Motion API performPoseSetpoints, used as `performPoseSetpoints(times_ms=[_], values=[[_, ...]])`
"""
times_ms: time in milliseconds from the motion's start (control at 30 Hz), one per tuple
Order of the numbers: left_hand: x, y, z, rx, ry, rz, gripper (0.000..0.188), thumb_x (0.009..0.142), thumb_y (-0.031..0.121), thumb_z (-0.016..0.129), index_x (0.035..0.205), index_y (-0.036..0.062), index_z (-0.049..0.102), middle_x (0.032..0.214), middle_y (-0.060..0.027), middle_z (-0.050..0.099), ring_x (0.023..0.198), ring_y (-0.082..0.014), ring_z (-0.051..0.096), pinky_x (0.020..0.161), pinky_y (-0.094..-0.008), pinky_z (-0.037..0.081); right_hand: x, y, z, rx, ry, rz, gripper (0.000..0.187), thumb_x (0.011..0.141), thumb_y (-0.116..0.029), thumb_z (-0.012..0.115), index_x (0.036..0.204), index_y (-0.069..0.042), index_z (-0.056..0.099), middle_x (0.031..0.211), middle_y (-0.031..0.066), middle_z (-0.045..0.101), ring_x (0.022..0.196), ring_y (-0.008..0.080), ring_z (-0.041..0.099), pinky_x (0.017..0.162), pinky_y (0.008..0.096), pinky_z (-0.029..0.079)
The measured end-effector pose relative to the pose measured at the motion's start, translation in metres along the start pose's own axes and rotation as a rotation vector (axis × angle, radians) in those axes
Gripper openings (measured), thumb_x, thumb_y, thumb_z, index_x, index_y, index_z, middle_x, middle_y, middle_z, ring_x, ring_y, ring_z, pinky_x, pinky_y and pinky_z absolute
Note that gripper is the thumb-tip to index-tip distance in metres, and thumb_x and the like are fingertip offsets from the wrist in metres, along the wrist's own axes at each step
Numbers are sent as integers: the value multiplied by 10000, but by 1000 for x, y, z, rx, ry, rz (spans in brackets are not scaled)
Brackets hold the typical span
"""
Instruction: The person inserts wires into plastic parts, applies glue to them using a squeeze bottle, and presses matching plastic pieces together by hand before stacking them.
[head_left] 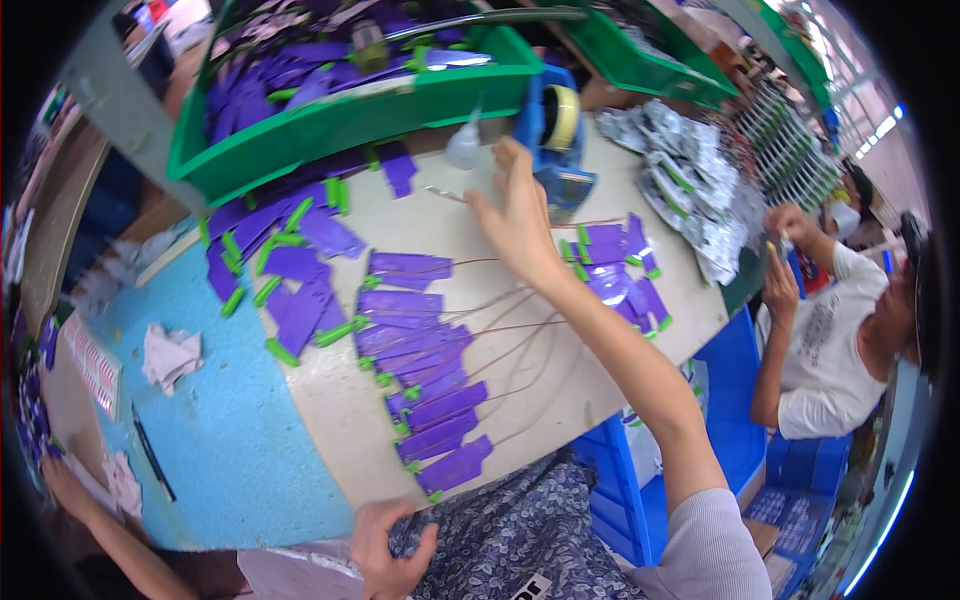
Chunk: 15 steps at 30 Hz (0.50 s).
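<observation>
R hand point(518, 205): palm-down over table, nr tape dispenser; thumb & index apart at tips. Thin metallic item point(443, 193) by thumb tip; can't tell if gripped.
L hand point(390, 552): low, at table's nr edge by dark floral-patterned cloth point(515, 520); thumb & fingers apart, curled, nothing visible in grip.
Purple row: flat glossy purple pieces w/ green ends point(425, 365), overlapping in a column mid-table, btwn both hands; green ends to left.
Wires: thin brownish wires point(510, 327) run right from row, some twd R forearm.
Right cluster: more purple/green pcs point(615, 270), just beyond R forearm.
Left pile: loose purple/green pcs point(300, 300), mixed angles, partly on light-blue mat point(230, 430).
Dispenser: blue plastic tape dispenser point(572, 188) w/ pale-yellow tape roll point(563, 118), just beside R hand.
Bottle: small translucent squeeze bottle point(463, 148), nr R fingertips.
Back: green plastic tray point(350, 117), full of purple pcs; silver crinkled packets point(690, 185) to right.
Mat: dark slim pen point(153, 455), crumpled pale paper point(172, 357).
Co-workers: person in white top point(835, 345) at right, hands raised; another's hand point(68, 487) far left.
</observation>
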<state>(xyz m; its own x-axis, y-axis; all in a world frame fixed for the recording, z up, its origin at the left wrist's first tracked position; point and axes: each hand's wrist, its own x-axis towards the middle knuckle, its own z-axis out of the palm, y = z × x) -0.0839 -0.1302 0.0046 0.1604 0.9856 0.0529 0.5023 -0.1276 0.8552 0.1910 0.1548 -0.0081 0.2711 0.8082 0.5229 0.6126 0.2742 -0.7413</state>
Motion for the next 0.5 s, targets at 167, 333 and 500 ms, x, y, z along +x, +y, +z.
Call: performPoseSetpoints(times_ms=[167,333,500], values=[[13,15,21,198,-6,135,566,637,38,857,1127,-20,579,1038,-168,626,926,-298,593,771,-357,499,-13,16,-143,-480,-21,16,148,778,47,637,923,26,656,866,184,676,782,343,673,711,406,536],[24,12,39,132,-2,170,631,662,1,835,1227,-36,556,1139,-178,605,916,-299,579,779,-364,503,-17,87,-188,-791,-104,356,327,787,-197,759,926,76,646,848,244,686,770,408,673,728,463,536],[34,11,40,156,-70,204,587,702,-5,818,1233,-16,568,1177,-171,599,945,-302,586,785,-363,512,-16,87,-186,-521,-41,396,293,760,-177,780,843,92,696,725,215,684,674,312,688,661,403,526]])
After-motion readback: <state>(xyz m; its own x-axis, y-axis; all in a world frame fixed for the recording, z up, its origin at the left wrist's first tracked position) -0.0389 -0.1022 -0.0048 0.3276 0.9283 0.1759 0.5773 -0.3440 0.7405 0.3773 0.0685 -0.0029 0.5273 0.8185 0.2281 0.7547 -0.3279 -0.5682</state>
